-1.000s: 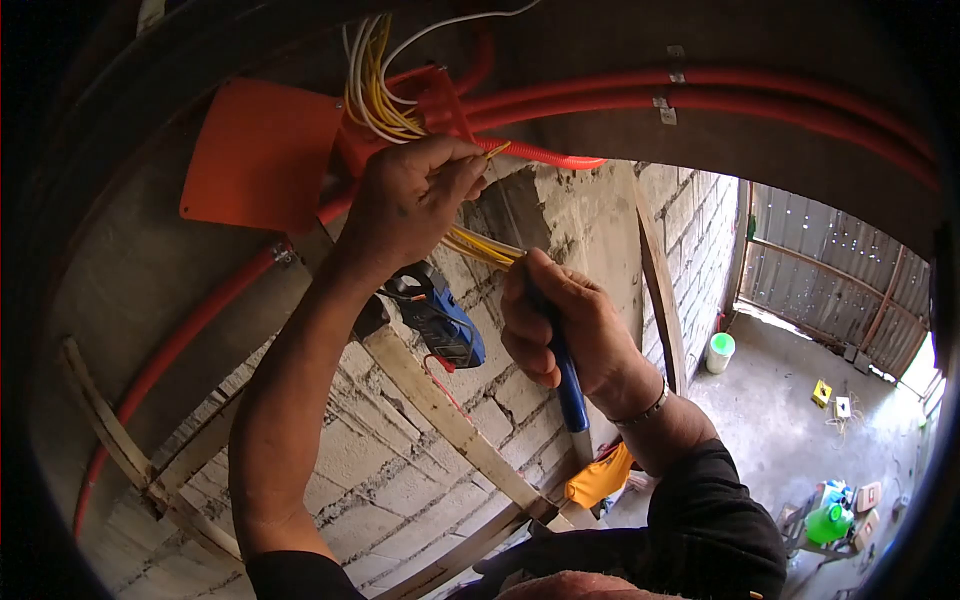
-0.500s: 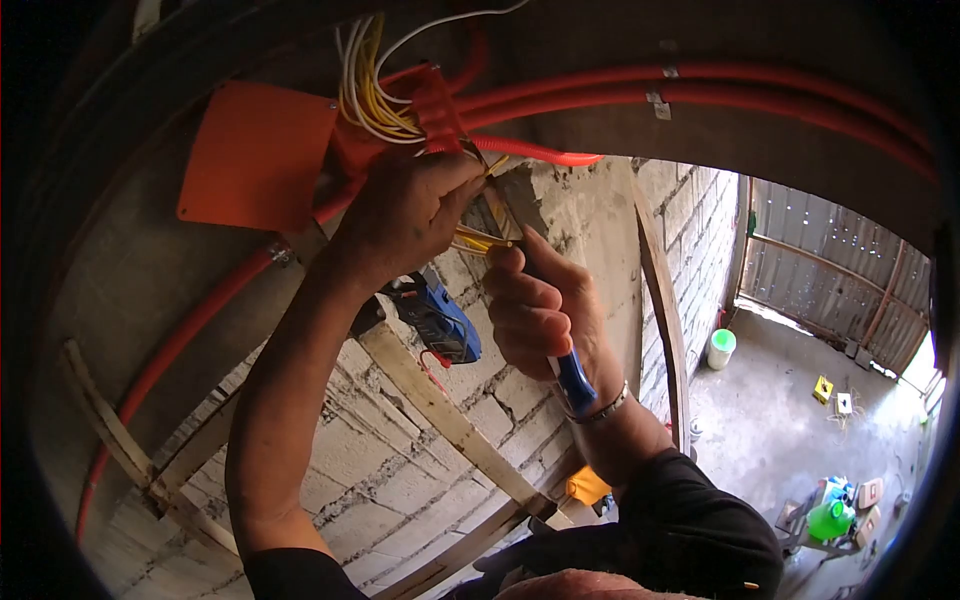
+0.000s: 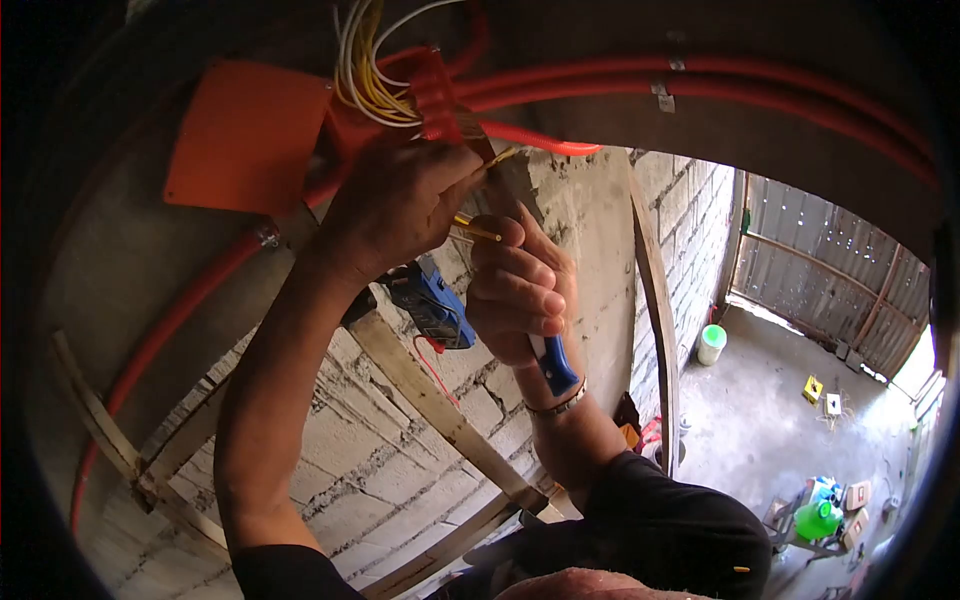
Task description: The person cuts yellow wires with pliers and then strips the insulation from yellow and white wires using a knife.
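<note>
My left hand (image 3: 405,195) is closed around yellow wires (image 3: 478,229) below an orange junction box (image 3: 432,95). One wire end sticks out past its fingertips, and another sticks out lower, near my right thumb. My right hand (image 3: 520,290) grips a knife (image 3: 558,366) with a blue and white handle. Its blade points up beside the left fingertips, close to the upper wire end; whether it touches the wire is hard to see. Loops of white and yellow wire (image 3: 375,95) hang from the box.
An orange square cover (image 3: 245,140) is left of the box. Red conduits (image 3: 620,85) run along the overhead concrete. A blue device (image 3: 435,305) with a red cord is near a wooden beam (image 3: 430,400). Far below are a bucket (image 3: 712,344) and a green container (image 3: 818,519).
My right hand has shifted left and turned, with the knife handle lower and its blade steeper and more visible beside my left fingers. My left hand keeps its grip; the view has shifted slightly.
</note>
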`<action>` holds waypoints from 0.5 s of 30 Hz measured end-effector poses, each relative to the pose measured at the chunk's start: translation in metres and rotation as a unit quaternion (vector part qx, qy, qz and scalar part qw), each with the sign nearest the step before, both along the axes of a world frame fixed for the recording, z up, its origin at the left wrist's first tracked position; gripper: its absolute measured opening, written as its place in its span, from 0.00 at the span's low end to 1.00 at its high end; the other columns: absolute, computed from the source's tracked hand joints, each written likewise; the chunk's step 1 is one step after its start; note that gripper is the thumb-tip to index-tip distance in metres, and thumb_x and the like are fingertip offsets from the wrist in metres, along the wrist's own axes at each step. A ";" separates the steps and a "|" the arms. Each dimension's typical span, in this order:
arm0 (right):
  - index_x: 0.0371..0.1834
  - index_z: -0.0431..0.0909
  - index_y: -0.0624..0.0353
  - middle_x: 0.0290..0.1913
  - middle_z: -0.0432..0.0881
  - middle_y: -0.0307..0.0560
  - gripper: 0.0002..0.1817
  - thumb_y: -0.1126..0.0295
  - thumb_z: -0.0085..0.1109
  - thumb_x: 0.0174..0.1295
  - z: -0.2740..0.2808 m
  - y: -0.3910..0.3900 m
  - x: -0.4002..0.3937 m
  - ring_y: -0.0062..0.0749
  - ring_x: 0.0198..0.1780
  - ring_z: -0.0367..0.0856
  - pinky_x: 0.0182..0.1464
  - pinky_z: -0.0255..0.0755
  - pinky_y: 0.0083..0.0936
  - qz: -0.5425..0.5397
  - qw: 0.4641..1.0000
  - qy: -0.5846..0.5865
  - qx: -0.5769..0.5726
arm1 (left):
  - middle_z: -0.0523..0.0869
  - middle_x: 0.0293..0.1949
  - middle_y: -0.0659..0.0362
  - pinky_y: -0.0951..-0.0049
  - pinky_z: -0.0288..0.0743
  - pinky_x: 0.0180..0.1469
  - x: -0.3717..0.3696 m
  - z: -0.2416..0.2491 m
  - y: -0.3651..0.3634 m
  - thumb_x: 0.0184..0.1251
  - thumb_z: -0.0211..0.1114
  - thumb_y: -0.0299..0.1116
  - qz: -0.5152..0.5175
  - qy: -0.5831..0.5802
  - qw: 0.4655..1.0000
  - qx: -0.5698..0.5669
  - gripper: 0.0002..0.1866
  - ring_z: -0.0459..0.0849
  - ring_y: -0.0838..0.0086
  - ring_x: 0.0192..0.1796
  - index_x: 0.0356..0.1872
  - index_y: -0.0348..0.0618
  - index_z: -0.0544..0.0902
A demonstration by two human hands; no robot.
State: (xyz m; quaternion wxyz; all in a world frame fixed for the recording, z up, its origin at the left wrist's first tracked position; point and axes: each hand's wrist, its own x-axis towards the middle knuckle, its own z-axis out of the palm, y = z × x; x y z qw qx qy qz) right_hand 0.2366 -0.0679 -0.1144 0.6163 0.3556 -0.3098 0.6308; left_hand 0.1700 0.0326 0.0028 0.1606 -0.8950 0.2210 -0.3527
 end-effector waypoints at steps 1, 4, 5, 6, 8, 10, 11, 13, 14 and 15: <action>0.35 0.70 0.58 0.14 0.63 0.36 0.21 0.53 0.33 0.75 0.001 -0.001 -0.001 0.19 0.09 0.63 0.07 0.68 0.17 0.001 1.000 -0.005 0.002 | 0.81 0.30 0.50 0.62 0.73 0.34 0.000 0.001 -0.001 0.68 0.58 0.30 -0.016 -0.016 1.000 -0.012 0.05 0.82 0.56 0.34 0.37 0.39 0.78; 0.35 0.66 0.58 0.16 0.65 0.37 0.20 0.54 0.32 0.75 -0.012 -0.006 -0.006 0.20 0.10 0.65 0.09 0.70 0.17 0.040 0.998 -0.010 0.052 | 0.82 0.30 0.50 0.63 0.74 0.33 -0.002 0.001 0.000 0.69 0.58 0.31 -0.024 -0.033 0.999 -0.032 0.06 0.83 0.56 0.34 0.38 0.40 0.79; 0.35 0.66 0.58 0.16 0.65 0.37 0.20 0.54 0.32 0.75 -0.016 -0.006 -0.008 0.20 0.10 0.65 0.09 0.70 0.17 0.038 0.998 -0.012 0.050 | 0.82 0.30 0.50 0.64 0.74 0.33 -0.001 0.001 0.001 0.69 0.58 0.31 -0.020 -0.033 0.999 -0.039 0.06 0.83 0.56 0.34 0.38 0.40 0.79; 0.35 0.66 0.58 0.17 0.65 0.37 0.21 0.53 0.32 0.75 -0.020 -0.006 -0.010 0.20 0.10 0.66 0.09 0.71 0.17 0.047 0.996 -0.005 0.070 | 0.82 0.30 0.50 0.64 0.74 0.33 0.000 0.001 0.001 0.69 0.58 0.31 -0.022 -0.033 0.998 -0.042 0.06 0.83 0.56 0.34 0.38 0.40 0.79; 0.36 0.66 0.60 0.19 0.67 0.39 0.22 0.53 0.31 0.75 -0.021 -0.003 -0.010 0.21 0.12 0.69 0.11 0.73 0.17 0.057 0.993 0.002 0.106 | 0.83 0.29 0.50 0.65 0.74 0.34 0.002 -0.002 0.002 0.69 0.58 0.31 -0.027 0.001 0.999 -0.046 0.07 0.84 0.57 0.34 0.41 0.40 0.80; 0.36 0.66 0.61 0.19 0.67 0.40 0.21 0.54 0.31 0.75 -0.012 0.002 -0.012 0.21 0.13 0.69 0.11 0.73 0.18 0.054 0.991 0.009 0.122 | 0.83 0.30 0.50 0.66 0.74 0.35 0.001 0.000 0.002 0.70 0.57 0.32 -0.023 0.003 0.998 -0.058 0.08 0.84 0.57 0.34 0.43 0.41 0.80; 0.36 0.66 0.61 0.19 0.67 0.40 0.21 0.54 0.30 0.75 -0.007 0.004 -0.013 0.21 0.13 0.70 0.12 0.73 0.18 0.053 0.989 0.015 0.140 | 0.83 0.30 0.51 0.67 0.74 0.35 -0.001 0.001 0.001 0.70 0.57 0.32 -0.015 0.002 0.998 -0.067 0.08 0.84 0.57 0.34 0.44 0.41 0.80; 0.37 0.66 0.62 0.19 0.68 0.41 0.21 0.55 0.30 0.75 0.000 0.010 -0.011 0.21 0.13 0.70 0.12 0.74 0.18 0.051 0.988 0.021 0.146 | 0.83 0.30 0.50 0.67 0.74 0.35 -0.003 0.002 0.001 0.70 0.57 0.32 0.011 0.003 0.998 -0.059 0.09 0.84 0.58 0.33 0.46 0.42 0.80; 0.37 0.66 0.62 0.19 0.68 0.41 0.22 0.56 0.29 0.75 0.001 0.014 -0.010 0.21 0.13 0.70 0.12 0.73 0.17 0.055 0.985 0.026 0.161 | 0.82 0.30 0.50 0.67 0.74 0.35 -0.002 0.002 0.003 0.70 0.57 0.33 -0.002 -0.005 0.998 -0.061 0.09 0.83 0.58 0.32 0.45 0.42 0.80; 0.37 0.67 0.63 0.19 0.68 0.42 0.22 0.56 0.29 0.75 0.003 0.016 -0.010 0.21 0.13 0.70 0.12 0.73 0.17 0.059 0.982 0.029 0.177 | 0.82 0.29 0.50 0.66 0.74 0.34 -0.002 0.004 0.005 0.70 0.57 0.33 -0.015 -0.015 0.998 -0.062 0.09 0.83 0.57 0.32 0.44 0.42 0.80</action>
